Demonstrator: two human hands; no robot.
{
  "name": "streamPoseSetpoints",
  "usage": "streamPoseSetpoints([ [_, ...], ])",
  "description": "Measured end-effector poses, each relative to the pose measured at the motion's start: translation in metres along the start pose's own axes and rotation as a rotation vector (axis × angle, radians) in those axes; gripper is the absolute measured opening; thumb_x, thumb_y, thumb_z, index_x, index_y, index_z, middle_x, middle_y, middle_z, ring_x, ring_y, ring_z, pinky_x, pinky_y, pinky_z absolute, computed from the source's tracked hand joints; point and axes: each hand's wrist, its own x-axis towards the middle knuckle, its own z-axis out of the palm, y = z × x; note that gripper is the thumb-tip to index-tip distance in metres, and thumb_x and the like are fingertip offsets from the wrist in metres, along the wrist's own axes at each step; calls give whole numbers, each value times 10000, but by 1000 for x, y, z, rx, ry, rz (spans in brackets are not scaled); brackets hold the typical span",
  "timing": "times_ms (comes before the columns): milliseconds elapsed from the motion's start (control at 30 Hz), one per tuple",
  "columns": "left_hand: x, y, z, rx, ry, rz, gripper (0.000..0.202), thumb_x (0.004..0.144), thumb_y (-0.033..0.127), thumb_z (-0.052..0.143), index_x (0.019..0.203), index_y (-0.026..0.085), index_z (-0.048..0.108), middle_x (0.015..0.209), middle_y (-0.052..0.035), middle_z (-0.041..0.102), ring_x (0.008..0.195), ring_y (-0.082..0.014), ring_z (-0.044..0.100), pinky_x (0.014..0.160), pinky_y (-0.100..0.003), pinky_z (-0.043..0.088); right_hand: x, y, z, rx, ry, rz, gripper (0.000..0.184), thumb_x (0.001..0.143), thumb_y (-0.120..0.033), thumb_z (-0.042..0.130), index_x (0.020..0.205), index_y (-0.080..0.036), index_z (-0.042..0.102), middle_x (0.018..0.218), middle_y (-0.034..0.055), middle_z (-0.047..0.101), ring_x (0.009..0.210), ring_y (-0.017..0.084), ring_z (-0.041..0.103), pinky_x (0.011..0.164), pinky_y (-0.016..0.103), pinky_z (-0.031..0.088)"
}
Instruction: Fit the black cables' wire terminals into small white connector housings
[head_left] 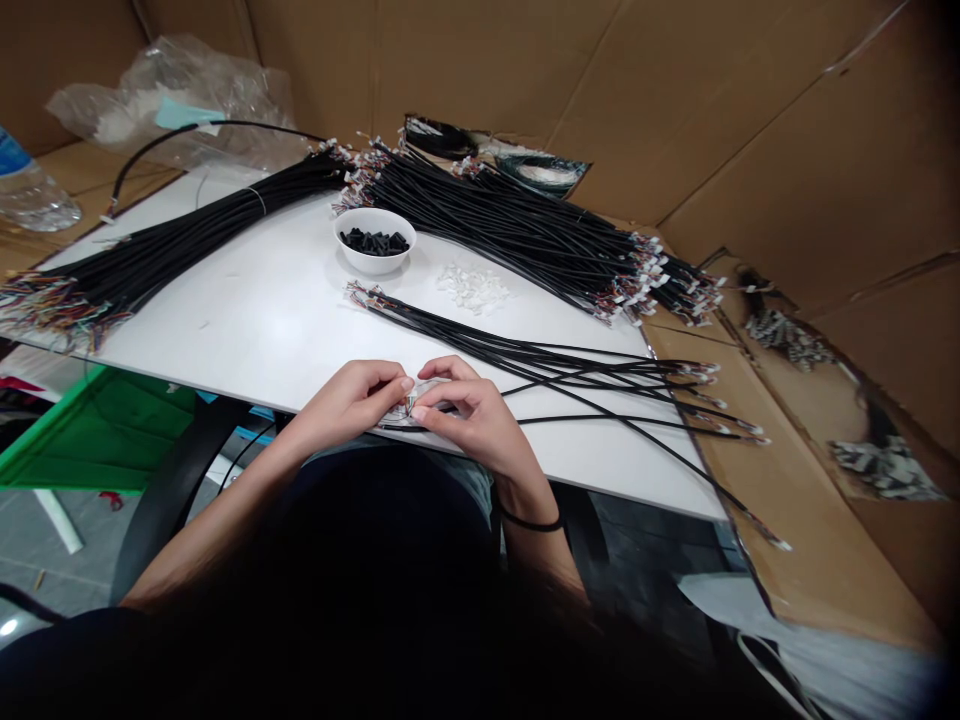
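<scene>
Near the front edge of the white table, my left hand (365,394) and my right hand (474,408) are close together, both closed in a pinch. Between the fingertips shows the end of a cable, with thin coloured wires (409,404). My left thumb and index finger grip these wires; a connector there is too small to make out. The black cable itself runs under my right hand, whose thumb and fingers hold it near the end. Just behind my hands lies a loose group of black cables (517,352) with white connectors at their ends.
A white bowl (375,262) holds short black tubes. Beside it lies a pile of small white connectors (474,289). Large bundles of black cables lie at the left (187,236) and the back (502,225). Cardboard walls (675,90) enclose the table; a plastic bottle (34,190) stands far left.
</scene>
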Motion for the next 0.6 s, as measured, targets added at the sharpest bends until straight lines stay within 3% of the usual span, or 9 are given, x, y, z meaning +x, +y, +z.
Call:
streamPoseSetpoints([
  [600, 0, -4, 0, 27, -13, 79, 365, 950, 339, 445, 645, 140, 477, 601, 45, 404, 577, -88, 358, 533, -221, 274, 5, -2, -7, 37, -125, 33, 236, 779, -423, 734, 736, -194, 767, 964, 52, 526, 939, 198, 543, 821, 333, 434],
])
